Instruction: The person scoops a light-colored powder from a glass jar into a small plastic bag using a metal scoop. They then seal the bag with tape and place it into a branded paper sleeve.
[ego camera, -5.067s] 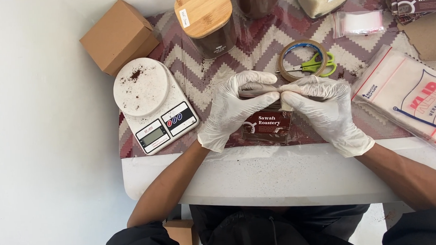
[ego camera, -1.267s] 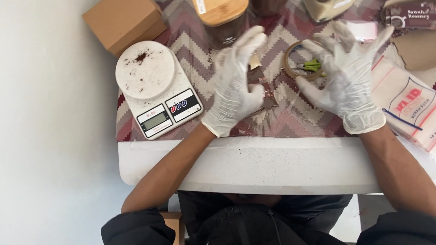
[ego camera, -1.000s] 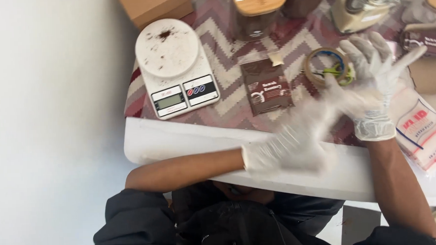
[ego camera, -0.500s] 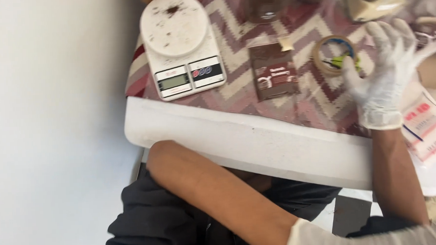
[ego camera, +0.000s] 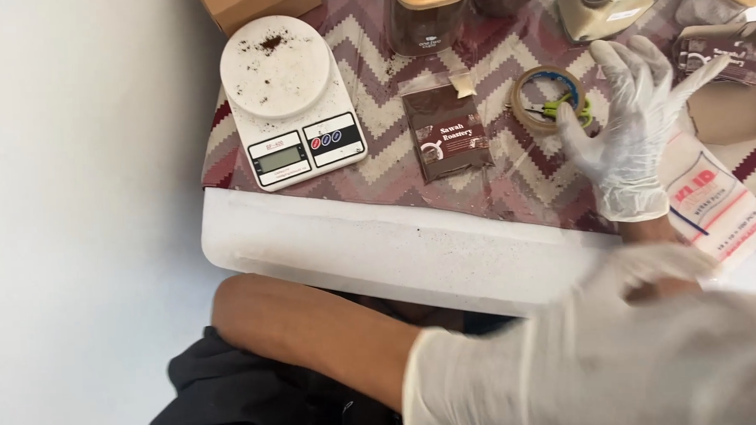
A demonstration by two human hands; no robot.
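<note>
Both my hands wear white gloves. My left hand (ego camera: pixel 618 363) is raised close to the camera at the lower right, blurred, with nothing visible in it. My right hand (ego camera: pixel 635 136) hovers open with fingers spread over the right part of the table, just right of a tape roll (ego camera: pixel 548 98) with green-handled scissors inside it. A small dark brown sealed pouch (ego camera: pixel 448 135) lies flat on the zigzag cloth (ego camera: pixel 393 166), left of the tape roll and apart from both hands.
A white kitchen scale (ego camera: pixel 290 98) with brown powder specks sits at the left. Jars with wooden lids (ego camera: pixel 428 14) stand at the back. A cardboard box (ego camera: pixel 258 3) is at the back left. A pack of clear bags (ego camera: pixel 713 205) lies at the right, by the white table edge (ego camera: pixel 396 249).
The pouch was put down on the cloth and both hands left it. My left hand swung down off the table and up close to the camera. The view shifted left.
</note>
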